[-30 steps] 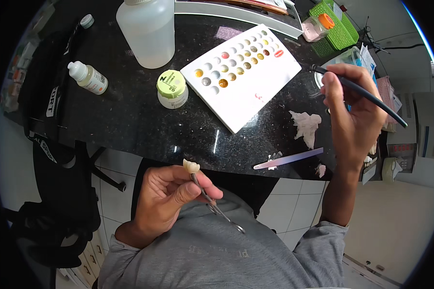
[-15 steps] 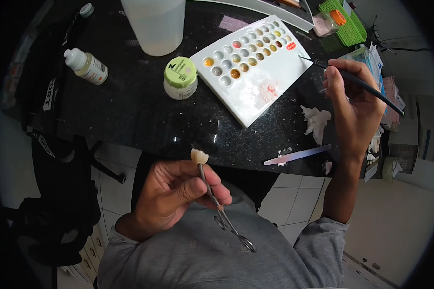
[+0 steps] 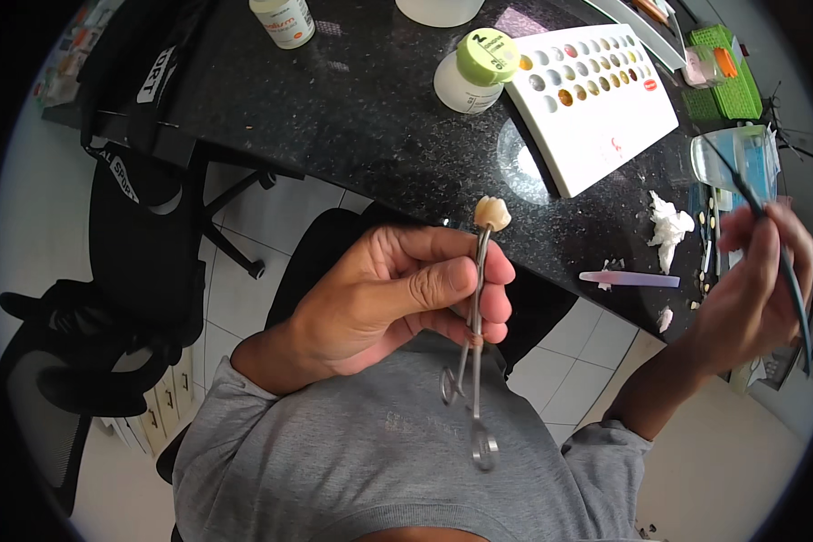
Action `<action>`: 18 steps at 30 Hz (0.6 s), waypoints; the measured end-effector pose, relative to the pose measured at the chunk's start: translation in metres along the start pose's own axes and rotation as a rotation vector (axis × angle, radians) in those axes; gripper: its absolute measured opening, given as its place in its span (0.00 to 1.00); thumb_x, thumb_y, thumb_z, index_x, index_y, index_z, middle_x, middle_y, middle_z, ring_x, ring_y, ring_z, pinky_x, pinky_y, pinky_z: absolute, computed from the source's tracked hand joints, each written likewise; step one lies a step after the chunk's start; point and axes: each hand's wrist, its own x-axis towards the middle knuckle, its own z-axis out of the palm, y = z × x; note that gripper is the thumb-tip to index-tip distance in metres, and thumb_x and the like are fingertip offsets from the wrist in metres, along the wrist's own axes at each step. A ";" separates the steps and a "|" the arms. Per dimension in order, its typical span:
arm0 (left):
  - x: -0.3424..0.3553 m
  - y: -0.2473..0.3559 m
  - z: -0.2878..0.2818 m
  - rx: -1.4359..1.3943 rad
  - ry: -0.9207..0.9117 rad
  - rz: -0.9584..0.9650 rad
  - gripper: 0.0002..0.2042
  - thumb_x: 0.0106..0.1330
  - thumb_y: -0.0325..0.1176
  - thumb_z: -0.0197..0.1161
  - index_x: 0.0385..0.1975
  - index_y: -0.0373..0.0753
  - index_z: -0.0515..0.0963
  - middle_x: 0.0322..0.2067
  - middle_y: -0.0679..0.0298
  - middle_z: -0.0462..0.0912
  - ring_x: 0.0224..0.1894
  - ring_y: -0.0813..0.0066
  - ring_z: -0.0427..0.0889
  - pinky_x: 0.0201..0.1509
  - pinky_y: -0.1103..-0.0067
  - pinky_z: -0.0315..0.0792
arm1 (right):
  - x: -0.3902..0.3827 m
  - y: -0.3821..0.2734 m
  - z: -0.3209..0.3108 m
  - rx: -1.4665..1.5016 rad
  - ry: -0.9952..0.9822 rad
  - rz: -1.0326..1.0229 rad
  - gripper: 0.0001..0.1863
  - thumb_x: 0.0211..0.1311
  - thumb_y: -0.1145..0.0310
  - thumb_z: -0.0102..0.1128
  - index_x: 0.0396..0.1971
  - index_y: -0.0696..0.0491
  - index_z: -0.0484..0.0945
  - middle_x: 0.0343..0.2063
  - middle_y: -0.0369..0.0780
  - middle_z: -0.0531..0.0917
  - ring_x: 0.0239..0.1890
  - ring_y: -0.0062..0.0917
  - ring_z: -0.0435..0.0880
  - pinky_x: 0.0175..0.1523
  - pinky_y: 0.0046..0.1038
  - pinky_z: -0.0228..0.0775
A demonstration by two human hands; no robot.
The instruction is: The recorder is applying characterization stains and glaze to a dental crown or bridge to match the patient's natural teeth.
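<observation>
My left hand (image 3: 384, 294) is closed around a hemostat (image 3: 477, 384), its finger rings hanging down. At the upper tip of the hemostat sits a cream-coloured tooth crown (image 3: 492, 214), clear of my fingers. Further right, my right hand (image 3: 745, 298) grips a thin dark brush (image 3: 793, 289), slightly blurred. The brush's tip points up and left, in line with a clear glass container (image 3: 701, 163); whether it touches the glass cannot be made out. A white mixing palette (image 3: 596, 149) with rows of coloured wells lies left of the glass.
A green-lidded jar (image 3: 465, 88) stands beside the palette on the black speckled worktop (image 3: 352, 117). A small bottle (image 3: 285, 25) is at the far edge. Crumpled tissue (image 3: 668, 230) and a lilac stick (image 3: 630, 280) lie near my right forearm. A black chair (image 3: 126, 271) is at left.
My right hand has carried the brush from the palette's right edge to beside the glass. My left hand has turned the hemostat more upright. The whole view has shifted.
</observation>
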 end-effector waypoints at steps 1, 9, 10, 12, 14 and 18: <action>0.001 -0.001 -0.001 -0.028 -0.022 0.016 0.10 0.73 0.33 0.53 0.45 0.35 0.77 0.32 0.59 0.83 0.35 0.66 0.86 0.36 0.76 0.81 | -0.006 -0.006 0.000 0.108 -0.041 -0.044 0.11 0.65 0.71 0.59 0.42 0.62 0.74 0.26 0.44 0.82 0.23 0.20 0.79 0.27 0.16 0.69; -0.003 0.007 -0.003 -0.308 -0.063 -0.086 0.13 0.75 0.33 0.50 0.49 0.29 0.73 0.33 0.59 0.82 0.33 0.72 0.85 0.35 0.83 0.81 | -0.047 -0.015 0.033 0.569 -0.230 -0.037 0.09 0.58 0.74 0.61 0.36 0.60 0.72 0.24 0.43 0.79 0.21 0.19 0.79 0.27 0.17 0.74; -0.003 0.008 -0.004 -0.334 -0.072 -0.100 0.14 0.75 0.33 0.49 0.49 0.29 0.73 0.33 0.58 0.82 0.33 0.72 0.85 0.35 0.83 0.82 | -0.049 -0.014 0.036 0.602 -0.210 0.001 0.08 0.58 0.75 0.60 0.36 0.61 0.73 0.24 0.44 0.79 0.21 0.19 0.79 0.27 0.16 0.74; -0.004 0.011 -0.005 -0.389 -0.079 -0.129 0.14 0.75 0.34 0.49 0.50 0.28 0.72 0.33 0.57 0.82 0.34 0.71 0.85 0.35 0.83 0.82 | -0.051 -0.013 0.039 0.626 -0.182 0.042 0.08 0.58 0.77 0.58 0.36 0.62 0.73 0.23 0.44 0.79 0.21 0.18 0.79 0.27 0.15 0.73; -0.004 0.011 -0.005 -0.378 -0.081 -0.137 0.14 0.75 0.33 0.49 0.49 0.28 0.72 0.33 0.57 0.81 0.34 0.72 0.84 0.33 0.84 0.82 | -0.052 -0.013 0.041 0.609 -0.164 0.047 0.08 0.57 0.79 0.58 0.36 0.62 0.73 0.23 0.45 0.79 0.21 0.17 0.79 0.28 0.14 0.72; -0.002 0.013 -0.005 -0.390 -0.096 -0.168 0.13 0.74 0.33 0.50 0.48 0.29 0.73 0.32 0.59 0.81 0.33 0.73 0.83 0.33 0.83 0.82 | -0.052 -0.011 0.044 0.607 -0.174 0.023 0.07 0.56 0.81 0.57 0.35 0.63 0.73 0.23 0.46 0.80 0.20 0.17 0.79 0.25 0.15 0.73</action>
